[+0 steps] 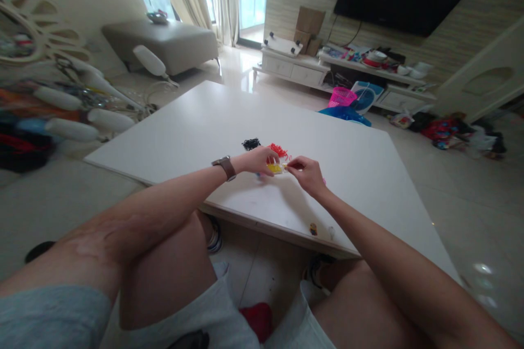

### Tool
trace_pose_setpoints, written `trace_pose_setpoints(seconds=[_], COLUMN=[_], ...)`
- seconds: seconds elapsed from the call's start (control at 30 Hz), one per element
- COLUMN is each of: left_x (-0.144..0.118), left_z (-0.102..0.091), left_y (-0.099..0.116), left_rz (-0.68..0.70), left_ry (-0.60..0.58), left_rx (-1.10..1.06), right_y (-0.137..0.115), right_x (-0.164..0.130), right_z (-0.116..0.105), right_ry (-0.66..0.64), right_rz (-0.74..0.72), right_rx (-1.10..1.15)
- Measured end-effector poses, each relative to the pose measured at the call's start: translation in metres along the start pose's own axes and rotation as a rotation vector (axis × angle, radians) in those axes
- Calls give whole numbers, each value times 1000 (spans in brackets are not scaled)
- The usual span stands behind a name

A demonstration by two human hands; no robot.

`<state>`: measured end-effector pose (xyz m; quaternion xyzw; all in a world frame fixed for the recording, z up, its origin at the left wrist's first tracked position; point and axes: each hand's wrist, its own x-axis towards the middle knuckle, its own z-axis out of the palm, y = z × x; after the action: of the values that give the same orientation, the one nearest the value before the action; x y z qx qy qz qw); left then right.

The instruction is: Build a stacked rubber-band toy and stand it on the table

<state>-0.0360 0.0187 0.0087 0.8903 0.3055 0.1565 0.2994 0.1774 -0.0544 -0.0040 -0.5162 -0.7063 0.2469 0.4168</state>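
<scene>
My left hand, with a watch on its wrist, is curled around a small clear container with yellow contents. The container is just above or on the white table; I cannot tell which. At its right end my right hand is closed in a pinch. Whatever lies between those fingertips is too small to make out. Just beyond my left hand is a heap of small red pieces, partly covered by the fingers. To its left lies a heap of small black pieces.
Near the table's front edge lie a small yellow-and-dark object and a whitish one. Past the far edge stand a pink basket and a blue plastic item. A white-padded rack stands to the left.
</scene>
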Motion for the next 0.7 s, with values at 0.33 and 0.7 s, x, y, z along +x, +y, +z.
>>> trace_pose_setpoints(seconds=[0.33,0.7], left_x=[0,3], left_z=[-3,3], left_y=[1,2], left_rz=[-37,47], left_ry=[67,71], left_rx=[-159,-353], right_y=[-15,-31], right_x=[-1,-5], right_z=[-4,-16], right_ry=[77,108], right_rz=[-44,-211], right_rx=[45,-151])
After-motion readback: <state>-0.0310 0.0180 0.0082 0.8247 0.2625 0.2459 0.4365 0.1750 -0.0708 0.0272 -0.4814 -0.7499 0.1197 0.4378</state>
